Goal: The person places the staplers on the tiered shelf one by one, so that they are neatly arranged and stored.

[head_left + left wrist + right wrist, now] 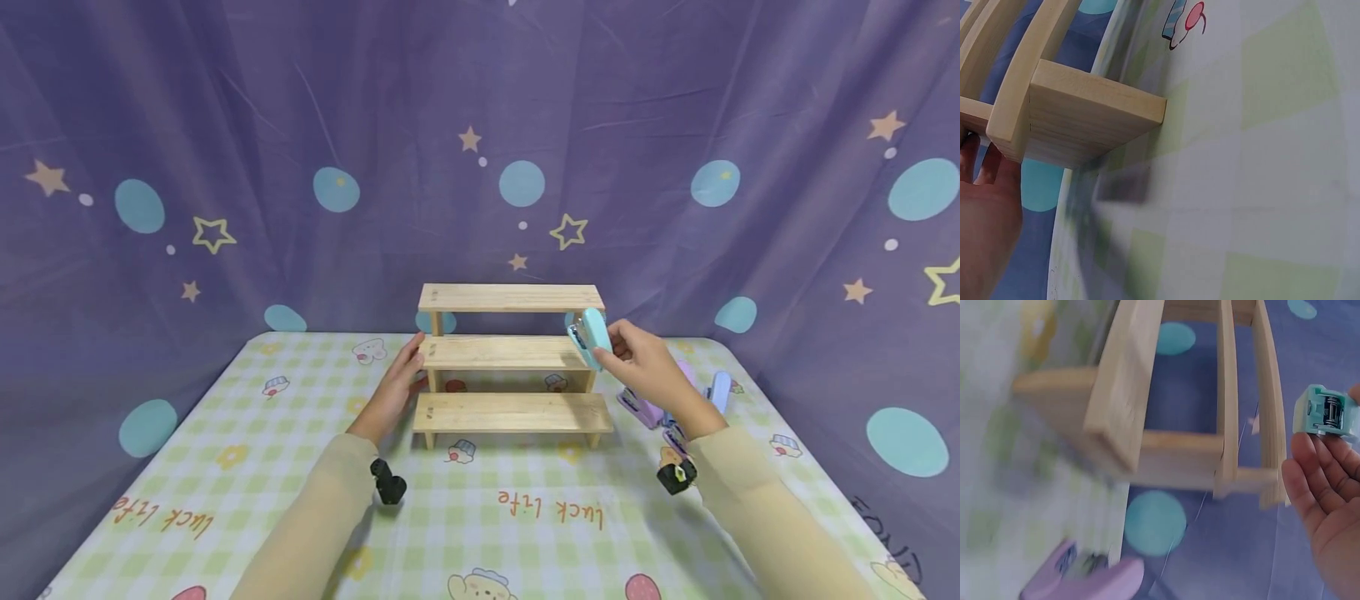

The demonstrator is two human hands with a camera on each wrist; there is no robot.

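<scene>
A three-tier wooden display shelf [513,413] stands on the table, its steps rising toward the back. My left hand [392,390] grips its left side at the middle tier; in the left wrist view the fingers [988,165] reach in behind the wood. Between the thumb and fingers of my right hand [654,365] is a mint-green stapler [594,337], tilted upright in front of the right end of the middle tier. The right wrist view shows one end of this stapler [1330,412] with its metal parts, above the curled fingers.
Right of the shelf, partly hidden by my right hand and forearm, lie several staplers, among them a purple one [641,408] and a light blue one [720,390]. A checked cloth [285,450] covers the table. Behind hangs a purple curtain [420,100].
</scene>
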